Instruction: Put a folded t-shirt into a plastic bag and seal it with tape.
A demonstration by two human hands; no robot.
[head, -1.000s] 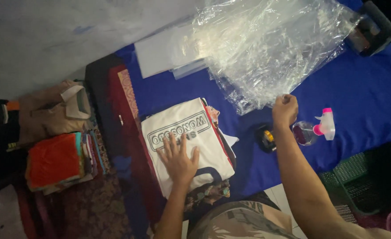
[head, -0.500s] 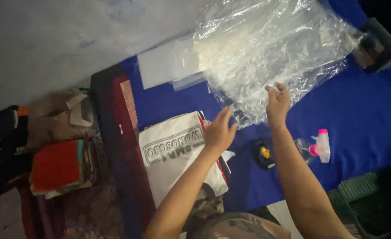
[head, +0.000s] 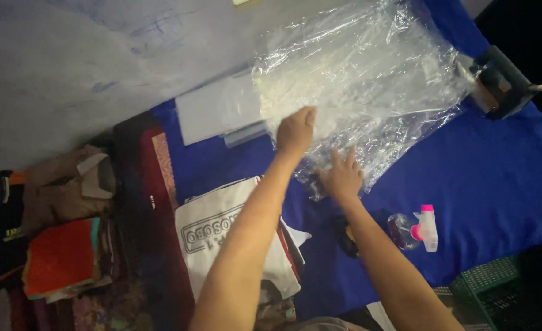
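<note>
Two bare forearms, no sleeves down to the lower frame edge — no watch, no bracelet, no ring visible. Left hand [head: 295,130] and right hand [head: 342,178] both ungloved, shown from the back, nails too dim to make out. At the bottom edge, between the arms, a sliver of mottled, camouflage-like clothing — detail lost in shadow.
</note>
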